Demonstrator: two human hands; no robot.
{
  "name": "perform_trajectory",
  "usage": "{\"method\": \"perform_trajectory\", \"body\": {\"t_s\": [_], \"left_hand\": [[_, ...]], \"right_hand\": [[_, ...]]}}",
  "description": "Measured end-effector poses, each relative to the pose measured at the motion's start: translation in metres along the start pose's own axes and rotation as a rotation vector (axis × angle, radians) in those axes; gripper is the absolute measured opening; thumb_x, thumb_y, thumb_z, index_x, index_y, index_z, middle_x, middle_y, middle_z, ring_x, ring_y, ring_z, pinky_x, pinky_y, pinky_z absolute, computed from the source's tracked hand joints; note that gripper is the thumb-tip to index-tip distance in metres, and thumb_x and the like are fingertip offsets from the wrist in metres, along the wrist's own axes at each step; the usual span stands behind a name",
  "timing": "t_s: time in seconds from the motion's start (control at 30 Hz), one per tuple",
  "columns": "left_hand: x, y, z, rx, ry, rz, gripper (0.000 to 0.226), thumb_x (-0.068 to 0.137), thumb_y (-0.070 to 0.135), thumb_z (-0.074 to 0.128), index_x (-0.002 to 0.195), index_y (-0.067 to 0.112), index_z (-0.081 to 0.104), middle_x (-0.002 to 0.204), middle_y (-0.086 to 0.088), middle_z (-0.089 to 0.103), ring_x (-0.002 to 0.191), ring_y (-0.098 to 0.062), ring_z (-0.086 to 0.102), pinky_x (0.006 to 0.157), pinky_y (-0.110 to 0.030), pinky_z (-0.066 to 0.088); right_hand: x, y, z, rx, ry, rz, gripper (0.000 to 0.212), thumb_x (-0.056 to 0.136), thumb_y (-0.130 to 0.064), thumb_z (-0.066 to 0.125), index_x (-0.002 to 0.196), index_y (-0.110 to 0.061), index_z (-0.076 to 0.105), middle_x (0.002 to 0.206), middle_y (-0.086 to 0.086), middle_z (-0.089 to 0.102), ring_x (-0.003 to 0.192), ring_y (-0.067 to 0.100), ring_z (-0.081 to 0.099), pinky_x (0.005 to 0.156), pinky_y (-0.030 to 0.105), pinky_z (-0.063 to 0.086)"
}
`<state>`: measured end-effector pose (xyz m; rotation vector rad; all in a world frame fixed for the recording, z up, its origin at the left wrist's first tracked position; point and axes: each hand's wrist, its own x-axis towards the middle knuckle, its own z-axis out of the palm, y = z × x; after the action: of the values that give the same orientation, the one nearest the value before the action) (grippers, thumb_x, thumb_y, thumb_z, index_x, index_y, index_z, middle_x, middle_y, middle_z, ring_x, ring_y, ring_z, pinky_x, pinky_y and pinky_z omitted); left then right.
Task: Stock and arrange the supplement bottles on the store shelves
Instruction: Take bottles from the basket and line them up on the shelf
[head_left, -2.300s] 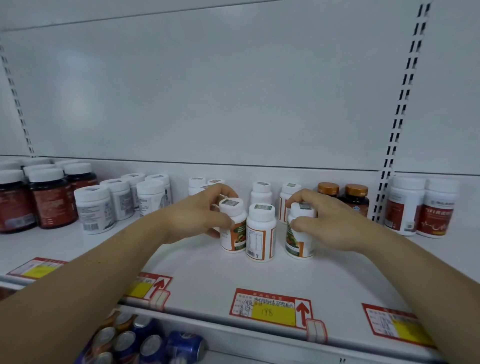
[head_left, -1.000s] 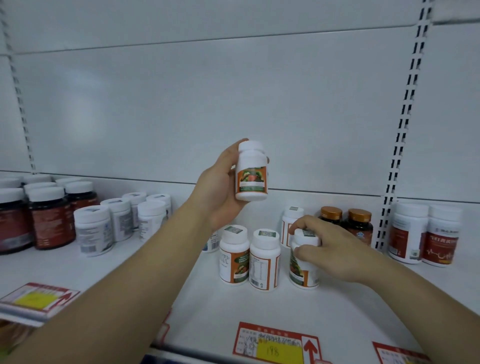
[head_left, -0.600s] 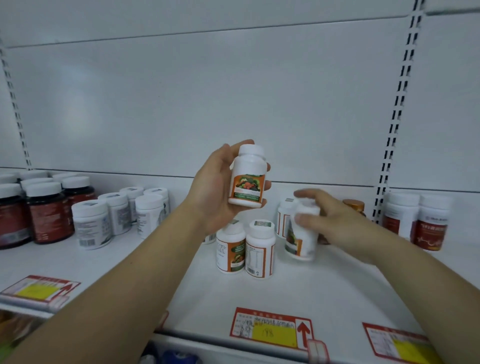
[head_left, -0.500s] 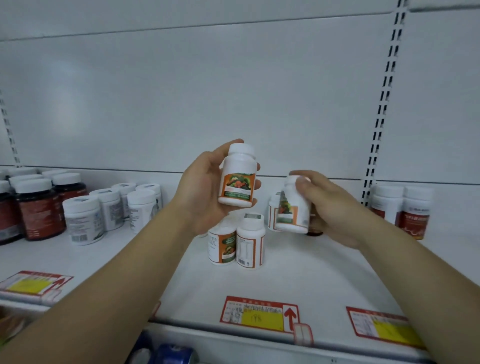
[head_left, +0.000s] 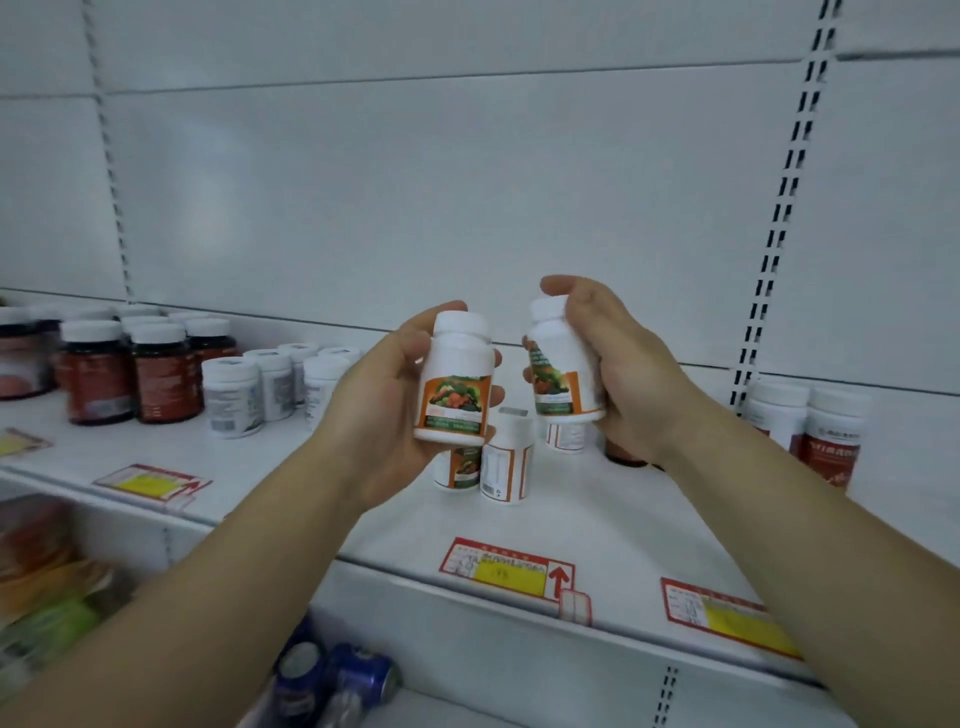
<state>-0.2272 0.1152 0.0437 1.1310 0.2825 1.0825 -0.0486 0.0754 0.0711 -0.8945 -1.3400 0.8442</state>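
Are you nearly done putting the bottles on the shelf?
Not quite. Rows of jars stand at the left, and some orange-label bottles stand on the shelf. The left hand grips one bottle, the right hand a second bottle, both lifted. Those two have yet to be set down.

Above the shelf (head_left: 613, 525), the left hand (head_left: 384, 410) grips one upright white bottle (head_left: 457, 384); the right hand (head_left: 618, 374) grips a second bottle (head_left: 558, 364), tilted. Two matching bottles (head_left: 506, 457) stand below.
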Motion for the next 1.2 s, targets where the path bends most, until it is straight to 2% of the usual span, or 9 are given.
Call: {"method": "perform_trajectory", "body": {"t_s": [0.1, 0.3, 0.47, 0.6, 0.73, 0.83, 0.93, 1.13, 1.2], "left_hand": [[-0.029, 0.012, -0.025, 0.013, 0.095, 0.064, 0.034, 0.099, 0.023, 0.032, 0.117, 0.025, 0.061, 0.104, -0.013, 0.069, 0.078, -0.025, 0.067, 0.061, -0.038, 0.057], [-0.115, 0.046, -0.114, 0.041, 0.281, 0.196, 0.035, 0.1, 0.024, 0.03, 0.125, 0.027, 0.054, 0.103, -0.008, 0.07, 0.072, -0.023, 0.067, 0.061, -0.037, 0.055], [-0.196, 0.081, -0.216, 0.047, 0.466, 0.157, 0.034, 0.101, 0.028, 0.034, 0.129, 0.033, 0.053, 0.111, -0.006, 0.069, 0.087, -0.024, 0.069, 0.072, -0.041, 0.054], [-0.259, 0.114, -0.285, 0.088, 0.51, 0.118, 0.057, 0.075, 0.006, 0.059, 0.128, 0.028, 0.053, 0.106, -0.011, 0.066, 0.083, -0.026, 0.066, 0.067, -0.039, 0.056], [-0.296, 0.142, -0.339, 0.271, 0.643, 0.082, 0.075, 0.067, -0.015, 0.057, 0.123, 0.035, 0.054, 0.107, -0.007, 0.066, 0.08, -0.023, 0.067, 0.067, -0.032, 0.057], [-0.306, 0.163, -0.381, 0.367, 0.71, 0.074, 0.071, 0.08, -0.017, 0.054, 0.124, 0.038, 0.049, 0.112, -0.006, 0.064, 0.084, -0.021, 0.068, 0.068, -0.03, 0.056], [-0.307, 0.179, -0.432, 0.485, 0.769, 0.052, 0.068, 0.085, -0.011, 0.054, 0.116, 0.049, 0.046, 0.115, -0.002, 0.063, 0.097, -0.026, 0.066, 0.082, -0.041, 0.055], [-0.291, 0.206, -0.548, 0.737, 0.889, -0.047, 0.072, 0.083, -0.002, 0.064, 0.125, 0.051, 0.039, 0.123, 0.002, 0.056, 0.101, -0.015, 0.062, 0.073, -0.032, 0.055], [-0.285, 0.219, -0.585, 0.741, 0.929, -0.076, 0.07, 0.081, -0.002, 0.065, 0.125, 0.047, 0.042, 0.123, 0.002, 0.056, 0.103, -0.018, 0.061, 0.076, -0.037, 0.056]], "right_hand": [[-0.005, -0.006, 0.039, -0.05, -0.058, -0.011, 0.014, 0.096, -0.038, 0.047, 0.105, -0.037, 0.058, 0.092, -0.008, 0.065, 0.078, 0.01, 0.066, 0.072, 0.032, 0.054], [-0.022, 0.025, 0.172, -0.036, -0.233, 0.041, 0.017, 0.099, -0.039, 0.041, 0.106, -0.036, 0.057, 0.093, -0.005, 0.067, 0.08, 0.014, 0.066, 0.07, 0.034, 0.055], [-0.03, 0.083, 0.305, 0.002, -0.302, 0.08, 0.028, 0.102, -0.038, 0.031, 0.098, -0.046, 0.057, 0.11, -0.002, 0.062, 0.1, 0.022, 0.062, 0.09, 0.045, 0.053], [-0.03, 0.12, 0.399, 0.03, -0.378, 0.204, 0.02, 0.1, -0.041, 0.037, 0.095, -0.04, 0.057, 0.097, 0.001, 0.061, 0.087, 0.022, 0.059, 0.079, 0.041, 0.049], [-0.02, 0.144, 0.476, 0.026, -0.465, 0.255, 0.007, 0.094, -0.031, 0.053, 0.094, -0.037, 0.056, 0.091, 0.003, 0.061, 0.078, 0.02, 0.06, 0.068, 0.036, 0.05], [-0.005, 0.165, 0.524, 0.024, -0.476, 0.269, 0.01, 0.092, -0.028, 0.056, 0.099, -0.035, 0.056, 0.102, 0.009, 0.064, 0.083, 0.026, 0.064, 0.074, 0.044, 0.055], [0.016, 0.19, 0.567, -0.004, -0.5, 0.249, 0.022, 0.078, -0.043, 0.061, 0.101, -0.044, 0.058, 0.106, 0.009, 0.066, 0.092, 0.032, 0.067, 0.079, 0.052, 0.057], [0.086, 0.263, 0.654, -0.04, -0.532, 0.247, 0.021, 0.092, -0.031, 0.056, 0.112, -0.034, 0.053, 0.109, 0.004, 0.06, 0.092, 0.022, 0.063, 0.075, 0.036, 0.057], [0.112, 0.284, 0.688, -0.063, -0.536, 0.309, 0.019, 0.092, -0.032, 0.053, 0.111, -0.034, 0.05, 0.108, 0.003, 0.059, 0.089, 0.02, 0.06, 0.063, 0.029, 0.051]]}}
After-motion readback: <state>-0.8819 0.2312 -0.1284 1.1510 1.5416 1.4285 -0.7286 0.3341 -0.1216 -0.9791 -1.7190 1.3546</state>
